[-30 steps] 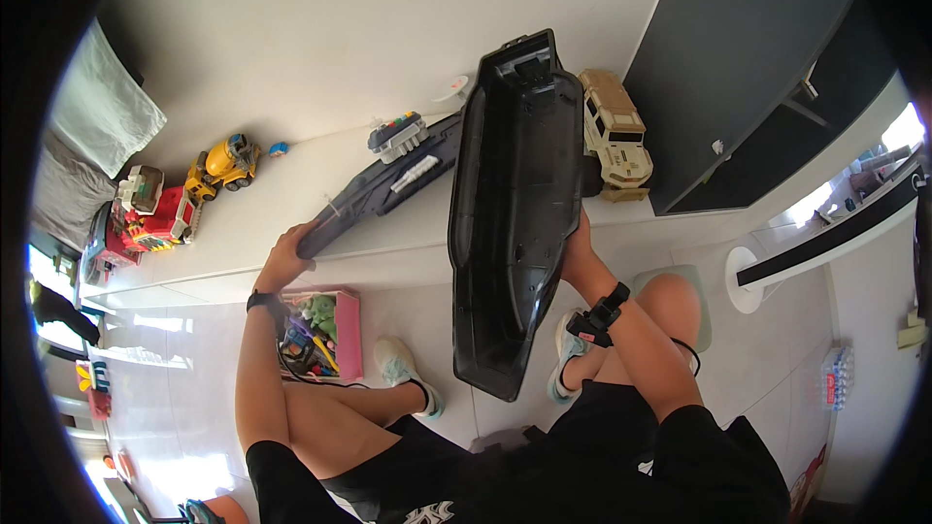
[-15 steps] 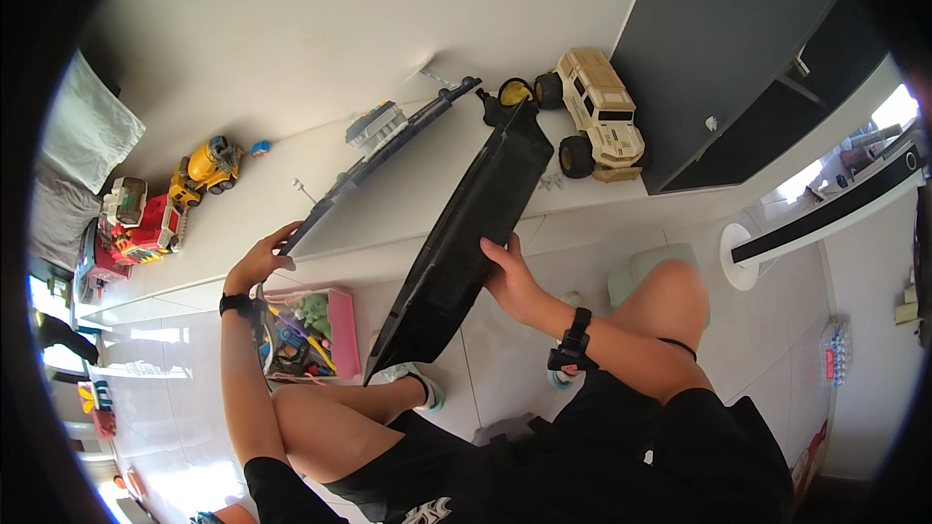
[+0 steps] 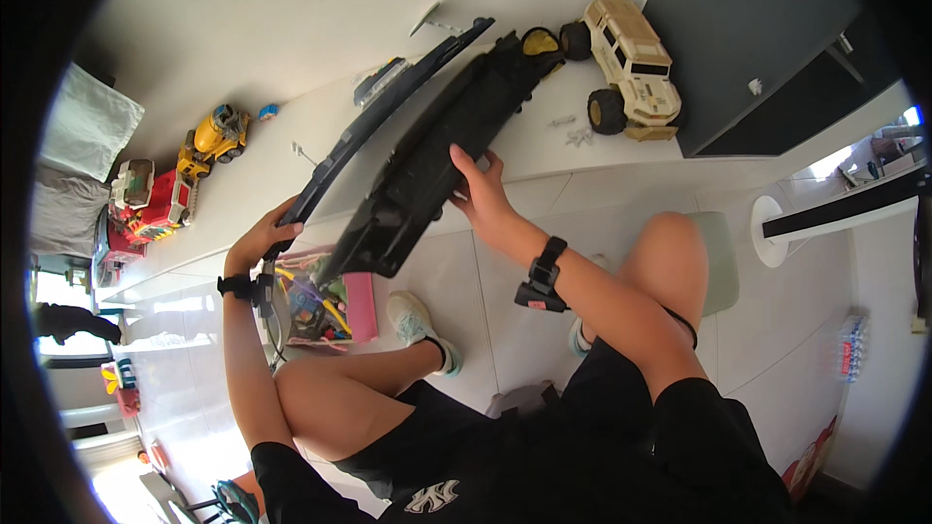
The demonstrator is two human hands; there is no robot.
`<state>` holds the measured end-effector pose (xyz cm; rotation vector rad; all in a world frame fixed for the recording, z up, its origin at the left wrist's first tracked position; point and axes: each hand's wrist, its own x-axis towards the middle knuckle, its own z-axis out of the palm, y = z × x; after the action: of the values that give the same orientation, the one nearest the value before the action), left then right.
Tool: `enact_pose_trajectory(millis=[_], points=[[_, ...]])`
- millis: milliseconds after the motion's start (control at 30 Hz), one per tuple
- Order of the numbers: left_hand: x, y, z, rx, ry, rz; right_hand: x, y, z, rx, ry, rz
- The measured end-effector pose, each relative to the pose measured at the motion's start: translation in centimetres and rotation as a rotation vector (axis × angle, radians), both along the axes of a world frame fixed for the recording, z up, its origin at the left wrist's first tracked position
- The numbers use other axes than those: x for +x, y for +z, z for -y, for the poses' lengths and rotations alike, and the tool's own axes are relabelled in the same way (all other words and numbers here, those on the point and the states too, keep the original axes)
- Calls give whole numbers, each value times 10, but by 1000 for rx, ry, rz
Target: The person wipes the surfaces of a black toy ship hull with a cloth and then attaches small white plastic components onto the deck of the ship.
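Note:
My left hand (image 3: 260, 236) is closed on the near end of a long, narrow, dark blue-grey toy ship deck (image 3: 364, 126), thumb on one face. Lighter grey raised parts (image 3: 379, 82) stand on the deck's far side. My right hand (image 3: 481, 196) grips the edge of a long black plastic ship hull (image 3: 413, 170), thumb over its hollow, ribbed face. Both pieces slant up to the right, side by side, with a narrow gap between them. The hull's far end reaches close to a round black and yellow part (image 3: 540, 43) on the white ledge.
On the ledge (image 3: 524, 150) stand a beige toy off-road truck (image 3: 631, 68), a yellow toy mixer truck (image 3: 218, 136) and a red toy truck (image 3: 160, 204). Small pale pieces (image 3: 580, 136) lie there too. A pink bin (image 3: 361, 306) of toys sits below, near my left foot. A green stool (image 3: 718, 267) is at right.
The black hull has moved up and left, closer to the deck, and turned so more of its hollow face shows. Both hands keep their hold. The whole view has shifted somewhat.

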<state>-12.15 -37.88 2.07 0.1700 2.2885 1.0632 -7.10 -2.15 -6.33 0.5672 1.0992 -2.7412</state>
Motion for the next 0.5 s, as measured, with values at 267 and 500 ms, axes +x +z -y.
enact_pose_trajectory(millis=[267,500], points=[[-6,-8,13,60,-73,-2,-39,-15,35,-59,-98,-69],[7,0,0,83,-61,26,-50,-23,57,-26,-126,-71]])
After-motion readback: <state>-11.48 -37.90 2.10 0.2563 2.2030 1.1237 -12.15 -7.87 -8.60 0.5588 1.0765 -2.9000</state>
